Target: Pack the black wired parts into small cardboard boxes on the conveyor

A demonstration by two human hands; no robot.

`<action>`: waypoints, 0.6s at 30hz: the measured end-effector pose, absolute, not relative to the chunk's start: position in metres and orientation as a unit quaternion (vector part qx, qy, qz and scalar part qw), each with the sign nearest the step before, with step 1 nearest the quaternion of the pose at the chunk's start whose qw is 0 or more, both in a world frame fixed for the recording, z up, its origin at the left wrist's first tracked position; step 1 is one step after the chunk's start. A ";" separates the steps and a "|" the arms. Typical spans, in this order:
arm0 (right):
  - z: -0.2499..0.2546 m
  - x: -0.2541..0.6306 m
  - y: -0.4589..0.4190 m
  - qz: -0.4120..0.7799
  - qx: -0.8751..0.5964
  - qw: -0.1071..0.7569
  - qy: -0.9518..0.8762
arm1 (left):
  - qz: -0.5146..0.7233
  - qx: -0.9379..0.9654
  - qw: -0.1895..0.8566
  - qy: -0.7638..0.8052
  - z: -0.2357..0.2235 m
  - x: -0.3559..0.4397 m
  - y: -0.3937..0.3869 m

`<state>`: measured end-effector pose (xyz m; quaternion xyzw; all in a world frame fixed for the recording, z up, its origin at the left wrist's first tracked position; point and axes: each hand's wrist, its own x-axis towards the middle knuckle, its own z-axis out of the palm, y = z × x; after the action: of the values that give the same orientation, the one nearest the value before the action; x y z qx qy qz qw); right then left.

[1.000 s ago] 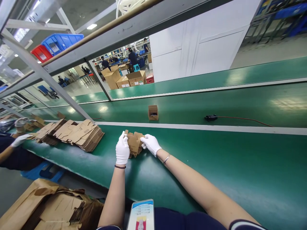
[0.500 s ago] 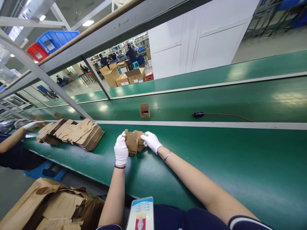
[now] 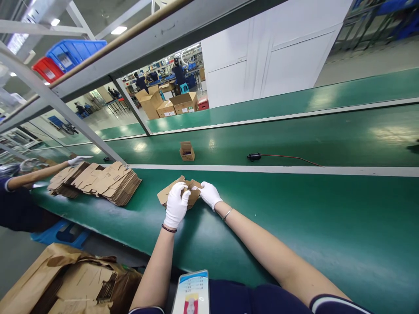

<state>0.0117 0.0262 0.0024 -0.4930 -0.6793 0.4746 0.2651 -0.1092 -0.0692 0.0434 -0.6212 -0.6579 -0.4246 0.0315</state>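
Observation:
Both my hands wear white gloves and hold a small brown cardboard carton blank [image 3: 163, 194] on the near green bench. My left hand [image 3: 176, 205] lies over the top of it with fingers curled around its edge. My right hand [image 3: 210, 195] pinches its right side. The carton is partly folded and tilted, mostly hidden under my left hand.
A stack of flat carton blanks [image 3: 98, 182] lies to the left. On the moving belt [image 3: 294, 144] behind are a small open box [image 3: 187, 151] and a black device with a red cable [image 3: 254, 156]. A co-worker's gloved hand [image 3: 78, 160] reaches in at far left. Metal frame posts stand overhead.
My left hand moved from the carton's left side to on top, pressing it lower. The small box and black device travelled left on the belt. The co-worker's arm stretched farther over the stack.

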 end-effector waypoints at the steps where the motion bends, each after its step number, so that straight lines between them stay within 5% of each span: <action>1: 0.002 0.012 0.026 0.474 -0.491 0.262 -0.682 | -0.415 -0.630 0.020 -0.656 0.045 -0.110 -0.069; 8: 0.002 0.013 0.019 0.481 -0.474 0.255 -0.692 | -0.315 -0.614 -0.118 -0.714 0.058 -0.125 -0.068; 18: 0.023 0.032 0.002 0.573 -0.372 0.328 -0.652 | -0.549 -0.501 -0.276 -0.609 0.058 -0.137 -0.087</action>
<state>0.0320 0.0021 0.0229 -0.3719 -0.6524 0.5731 0.3281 -0.1368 -0.0869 0.0585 -0.5010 -0.6095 -0.5492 -0.2756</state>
